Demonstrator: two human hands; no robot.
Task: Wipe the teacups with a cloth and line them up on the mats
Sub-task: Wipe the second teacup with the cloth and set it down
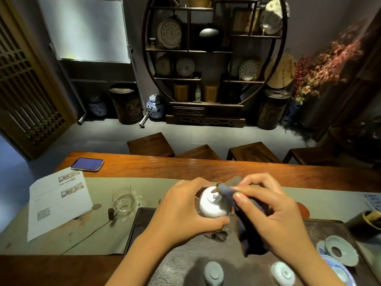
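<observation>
My left hand (186, 211) grips a white teacup (210, 205) turned so its foot faces me, above the dark tea tray (148, 244). My right hand (266, 205) pinches a dark blue cloth (247, 226) and presses its upper end against the cup's base; the rest of the cloth hangs down over the tray. Two more cups stand upside down at the tray's near edge: a grey-green one (213, 273) and a white one (282, 273). A reddish-brown round mat (304, 210) shows partly behind my right hand.
A glass pitcher (123, 204) and a printed sheet (57, 203) lie on the green runner at left, a phone (87, 164) beyond. Saucers, a funnel-shaped strainer (339, 251) and a blue-white dish sit at right, near a dark container (369, 221). Stools stand behind the table.
</observation>
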